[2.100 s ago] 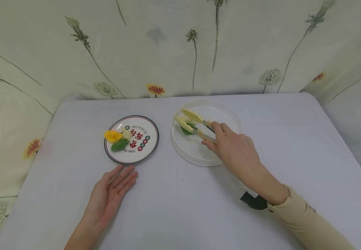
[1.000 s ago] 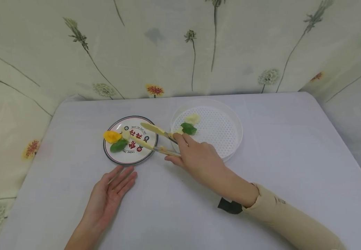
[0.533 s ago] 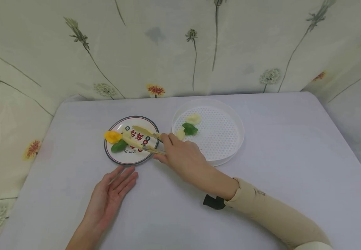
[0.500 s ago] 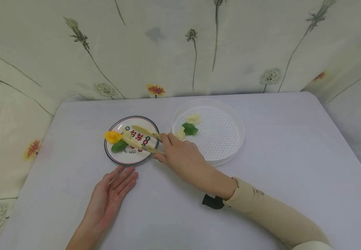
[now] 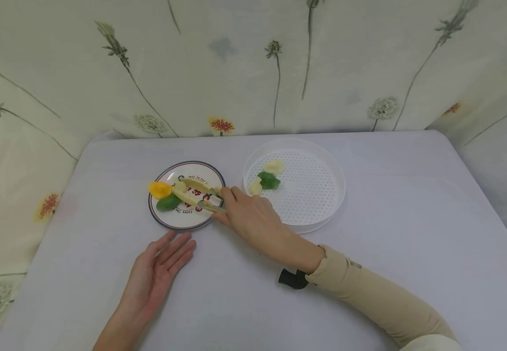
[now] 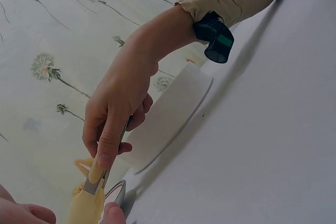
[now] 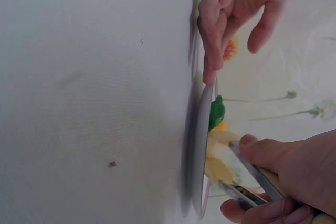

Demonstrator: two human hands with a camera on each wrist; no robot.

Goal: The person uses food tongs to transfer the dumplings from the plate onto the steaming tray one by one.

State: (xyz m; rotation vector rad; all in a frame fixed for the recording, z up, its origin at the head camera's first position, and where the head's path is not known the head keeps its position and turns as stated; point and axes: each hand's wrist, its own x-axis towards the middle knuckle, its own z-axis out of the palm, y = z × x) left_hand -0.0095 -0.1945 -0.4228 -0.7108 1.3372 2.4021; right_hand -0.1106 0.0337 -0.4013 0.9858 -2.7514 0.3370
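My right hand [image 5: 253, 219] grips a pair of tongs [image 5: 212, 206] with pale yellow tips and metal arms. The tips are spread over the plate [image 5: 192, 222], on either side of or just beside a small pale piece [image 5: 180, 186]; contact cannot be told. A yellow piece [image 5: 160, 189] and a green piece [image 5: 168, 202], dumpling-like in shape, sit at the plate's left. In the right wrist view the tongs' tips come down close to the plate. My left hand [image 5: 157, 268] lies palm up with straight fingers, fingertips at the plate's near rim.
A round white tray [image 5: 323, 217] with a perforated floor stands right of the plate. Inside its left part lie a green piece [image 5: 268, 180] and two pale pieces [image 5: 274, 166]. A white cloth covers the table; a flowered curtain [image 5: 244, 73] hangs behind.
My right hand has carried the tongs left from the tray to the plate, and their tips have drawn closer to the pale piece. The left hand stays in place.
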